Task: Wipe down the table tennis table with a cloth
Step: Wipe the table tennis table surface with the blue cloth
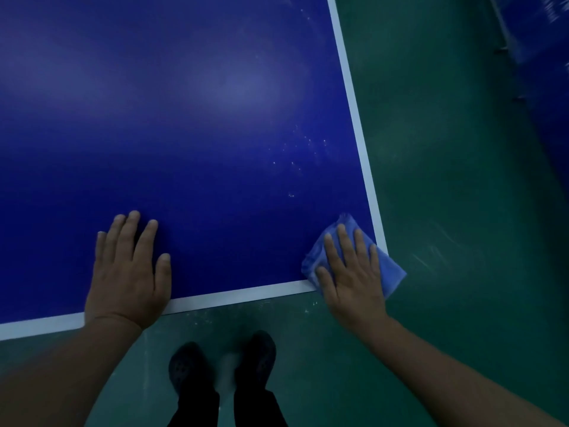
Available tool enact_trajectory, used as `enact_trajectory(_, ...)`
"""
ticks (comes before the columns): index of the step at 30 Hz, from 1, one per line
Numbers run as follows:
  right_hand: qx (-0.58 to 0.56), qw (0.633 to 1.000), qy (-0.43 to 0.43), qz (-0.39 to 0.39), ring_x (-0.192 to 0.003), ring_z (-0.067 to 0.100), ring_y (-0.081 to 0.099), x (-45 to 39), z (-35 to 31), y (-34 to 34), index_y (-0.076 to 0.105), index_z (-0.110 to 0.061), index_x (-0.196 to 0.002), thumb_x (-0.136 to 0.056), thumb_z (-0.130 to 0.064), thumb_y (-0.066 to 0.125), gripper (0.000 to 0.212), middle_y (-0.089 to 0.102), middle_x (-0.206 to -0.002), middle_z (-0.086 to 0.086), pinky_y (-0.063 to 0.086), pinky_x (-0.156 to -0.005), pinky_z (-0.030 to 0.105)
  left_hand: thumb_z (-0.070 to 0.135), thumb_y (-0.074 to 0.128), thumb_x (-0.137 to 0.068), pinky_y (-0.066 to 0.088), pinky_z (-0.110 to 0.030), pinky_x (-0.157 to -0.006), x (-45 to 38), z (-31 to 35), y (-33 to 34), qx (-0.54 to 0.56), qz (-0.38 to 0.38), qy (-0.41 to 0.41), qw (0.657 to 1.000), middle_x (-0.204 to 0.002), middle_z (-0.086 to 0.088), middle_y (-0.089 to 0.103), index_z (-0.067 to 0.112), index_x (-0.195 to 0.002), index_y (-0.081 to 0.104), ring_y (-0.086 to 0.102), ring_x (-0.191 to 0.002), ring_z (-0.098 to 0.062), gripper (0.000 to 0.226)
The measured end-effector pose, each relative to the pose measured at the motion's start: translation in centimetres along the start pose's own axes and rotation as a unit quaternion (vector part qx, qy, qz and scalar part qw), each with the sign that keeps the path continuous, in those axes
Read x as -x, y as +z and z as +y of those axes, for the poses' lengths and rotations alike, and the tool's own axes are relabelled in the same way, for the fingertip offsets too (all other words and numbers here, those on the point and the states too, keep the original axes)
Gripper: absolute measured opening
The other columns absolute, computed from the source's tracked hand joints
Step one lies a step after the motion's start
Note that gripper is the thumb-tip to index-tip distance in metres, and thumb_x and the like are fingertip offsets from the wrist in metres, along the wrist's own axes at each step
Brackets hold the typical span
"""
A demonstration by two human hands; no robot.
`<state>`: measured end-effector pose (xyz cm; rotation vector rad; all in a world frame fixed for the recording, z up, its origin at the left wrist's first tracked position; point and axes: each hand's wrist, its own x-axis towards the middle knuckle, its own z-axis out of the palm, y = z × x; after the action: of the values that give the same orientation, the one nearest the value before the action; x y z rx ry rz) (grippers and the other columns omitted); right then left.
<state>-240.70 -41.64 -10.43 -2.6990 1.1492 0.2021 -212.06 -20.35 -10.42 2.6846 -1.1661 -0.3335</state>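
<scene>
Dark shoes [221,366] were seen on the green floor [446,180]. The left hand [127,272] was laid flat on the table [184,118]. At its near right corner, the cloth [391,274], seemingly folded, was pressed under the right hand's [354,278] straight fingers, overhanging rightward.

open blue table [200,103] ahead, nothing standing there.

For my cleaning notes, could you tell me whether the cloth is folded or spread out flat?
Folded or bunched, not spread: the cloth forms a small thick pad under the flat right hand at the table corner.
</scene>
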Motion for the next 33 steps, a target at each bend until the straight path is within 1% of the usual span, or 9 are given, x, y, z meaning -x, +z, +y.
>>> enact_trajectory(3,0.012,1.000,-0.011,-0.023,-0.153,0.019,-0.011,-3.0,2.1,-0.6,-0.003,-0.037,-0.157,-0.101,-0.060,0.006,0.062,-0.008,-0.167,-0.006,-0.001,-0.123,0.046,0.044,0.024,-0.095,0.002,-0.047,-0.123,0.0,0.0,-0.1,0.003,-0.001,-0.002,1.000,-0.161,-0.019,0.021,0.003,-0.150,0.035,0.009,-0.151,-0.030,0.069)
enact_trajectory(7,-0.012,0.995,0.094,0.013,-0.153,0.023,-0.003,-12.2,2.3,-2.9,0.006,-0.032,-0.159,-0.102,-0.053,0.017,0.061,-0.003,-0.167,-0.006,0.001,-0.123,0.050,0.043,0.024,-0.095,0.003,-0.049,-0.123,0.0,0.2,-0.2,-0.006,-0.008,-0.003,1.000,-0.161,-0.018,0.020,0.004,-0.151,0.034,0.008,-0.152,-0.030,0.069)
enact_trajectory(13,0.003,0.997,0.073,-0.011,-0.152,0.020,-0.014,-2.0,0.0,-0.2,-0.003,-0.032,-0.158,-0.099,-0.059,0.006,0.066,-0.012,-0.166,-0.006,-0.001,-0.123,0.048,0.044,0.023,-0.095,0.005,-0.050,-0.123,0.0,0.3,-0.3,-0.002,-0.007,-0.003,1.000,-0.160,-0.019,0.022,0.003,-0.149,0.037,0.011,-0.151,-0.032,0.069)
enact_trajectory(16,0.015,0.994,0.106,-0.035,-0.151,0.021,-0.021,-2.2,-2.7,0.4,-0.012,-0.033,-0.155,-0.096,-0.060,-0.001,0.066,-0.018,-0.165,-0.005,-0.003,-0.122,0.051,0.042,0.023,-0.095,0.006,-0.051,-0.123,0.1,0.3,-0.3,0.003,-0.002,0.002,1.000,-0.159,-0.021,0.025,0.001,-0.148,0.039,0.014,-0.150,-0.034,0.068)
enact_trajectory(19,0.005,0.999,0.026,-0.022,-0.149,0.022,-0.026,-4.3,-8.2,0.8,-0.017,-0.033,-0.155,-0.100,-0.057,0.004,0.064,-0.027,-0.162,-0.006,-0.013,-0.120,0.051,0.040,0.024,-0.097,0.007,-0.051,-0.123,0.1,0.0,-0.3,0.016,0.011,0.002,1.000,-0.160,-0.020,0.025,0.001,-0.147,0.040,0.014,-0.150,-0.032,0.066)
enact_trajectory(21,-0.013,0.998,-0.053,-0.011,-0.150,0.023,-0.023,-6.0,-12.1,1.2,-0.007,-0.032,-0.158,-0.102,-0.055,0.009,0.063,-0.021,-0.164,-0.005,-0.014,-0.119,0.051,0.039,0.025,-0.097,0.002,-0.046,-0.123,0.2,0.0,-0.3,0.034,0.029,-0.004,0.999,-0.160,-0.021,0.022,-0.001,-0.148,0.036,0.013,-0.150,-0.032,0.066)
enact_trajectory(26,-0.002,0.981,-0.194,0.008,-0.153,0.028,0.000,-13.7,-15.8,0.4,0.021,-0.027,-0.157,-0.103,-0.046,0.020,0.057,0.010,-0.167,0.000,0.003,-0.120,0.058,0.039,0.027,-0.096,-0.004,-0.038,-0.123,0.0,-0.1,-0.2,0.036,0.037,-0.009,0.999,-0.160,-0.020,0.022,-0.002,-0.149,0.034,0.013,-0.150,-0.032,0.067)
enact_trajectory(28,0.031,0.988,-0.151,0.031,-0.152,0.032,0.009,-18.1,-11.8,-1.0,0.024,-0.026,-0.157,-0.104,-0.041,0.027,0.055,0.015,-0.166,0.001,0.010,-0.118,0.060,0.039,0.027,-0.096,-0.004,-0.039,-0.123,-0.1,0.0,0.0,0.031,0.028,-0.005,0.999,-0.159,-0.019,0.024,0.000,-0.148,0.037,0.014,-0.150,-0.032,0.065)
enact_trajectory(33,-0.017,0.991,0.119,0.054,-0.153,0.029,0.006,-26.2,0.8,-5.8,0.014,-0.025,-0.159,-0.106,-0.041,0.018,0.055,0.007,-0.167,0.001,0.008,-0.121,0.056,0.038,0.028,-0.097,0.000,-0.043,-0.123,-0.3,-0.1,-0.1,0.025,0.023,0.007,0.999,-0.157,-0.021,0.030,0.000,-0.143,0.046,0.017,-0.149,-0.035,0.062)
